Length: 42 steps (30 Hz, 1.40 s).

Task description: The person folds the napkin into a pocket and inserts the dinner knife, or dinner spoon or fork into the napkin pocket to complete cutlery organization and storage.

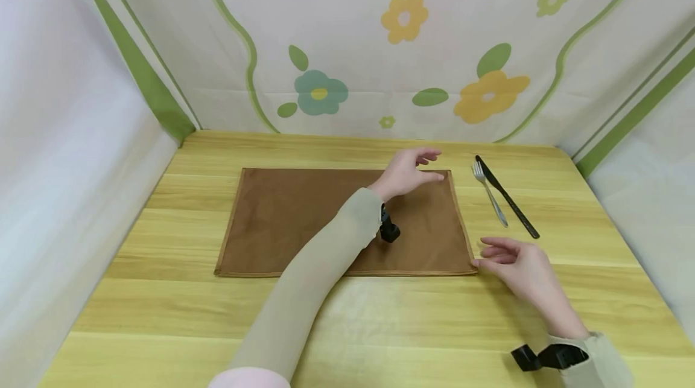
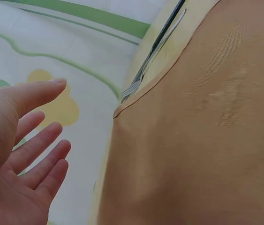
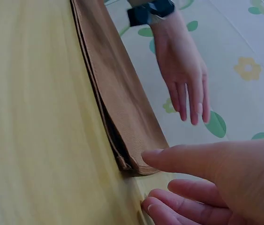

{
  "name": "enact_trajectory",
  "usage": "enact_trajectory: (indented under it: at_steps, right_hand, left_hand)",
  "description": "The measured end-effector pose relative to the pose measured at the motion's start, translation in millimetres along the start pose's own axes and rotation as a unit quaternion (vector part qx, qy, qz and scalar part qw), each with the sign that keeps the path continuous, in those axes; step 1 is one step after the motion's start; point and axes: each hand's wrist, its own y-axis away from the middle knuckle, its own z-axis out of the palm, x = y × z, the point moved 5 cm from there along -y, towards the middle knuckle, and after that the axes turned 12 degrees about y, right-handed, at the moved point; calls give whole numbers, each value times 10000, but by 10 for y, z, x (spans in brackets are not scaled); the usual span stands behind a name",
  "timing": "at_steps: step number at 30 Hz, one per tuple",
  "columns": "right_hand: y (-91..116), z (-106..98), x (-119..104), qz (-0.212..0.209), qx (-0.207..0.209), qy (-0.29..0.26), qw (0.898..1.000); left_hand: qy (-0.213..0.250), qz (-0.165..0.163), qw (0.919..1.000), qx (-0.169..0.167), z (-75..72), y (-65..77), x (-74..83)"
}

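A brown cloth [image 1: 304, 219], folded in layers with stitched edges, lies flat on the wooden table. Over its far right corner hovers my left hand [image 1: 407, 174], fingers loosely extended, thumb apart from them and nothing held. In the left wrist view that hand [image 2: 24, 154] shows a bare palm beside the cloth's corner [image 2: 122, 126]. My right hand [image 1: 523, 267] is at the near right corner, its thumb tip right at the edge. The right wrist view shows the thumb [image 3: 183, 157] and fingers spread apart near the corner, where the cloth's layers [image 3: 117, 131] gape slightly.
To the right of the cloth, a silver fork [image 1: 491, 195] and a black-handled knife [image 1: 507, 198] lie side by side on the wooden table [image 1: 179, 315]. White curtains with printed flowers [image 1: 404, 19] hang behind and at both sides of the table.
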Motion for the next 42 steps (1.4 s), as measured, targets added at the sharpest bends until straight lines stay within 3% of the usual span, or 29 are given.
enact_trajectory:
  at_steps: [8,18,25,30,37,42]
  right_hand:
    - [84,54,26,339,-64,308,9989]
    - [121,99,19,614,-217,563,9963]
    - [110,123,-2,609,-260,593,9960]
    - [104,109,-9,582,-227,568,9964]
    - [99,117,-7,578,-228,534,9966]
    - [92,128,10,572,-260,481,9969]
  left_hand:
    - [-502,-93,9986,-151,62,-202,81]
    - [-1561,-510,9827,-861,321,-246,-193]
    - [-1560,-442,9836,-784,388,-230,-231]
    - [-1402,-165,9874,-718,393,-259,-151]
    - [-1030,-262,9920,-679,374,-250,-85]
    - [-785,-121,9933,-841,297,-258,21]
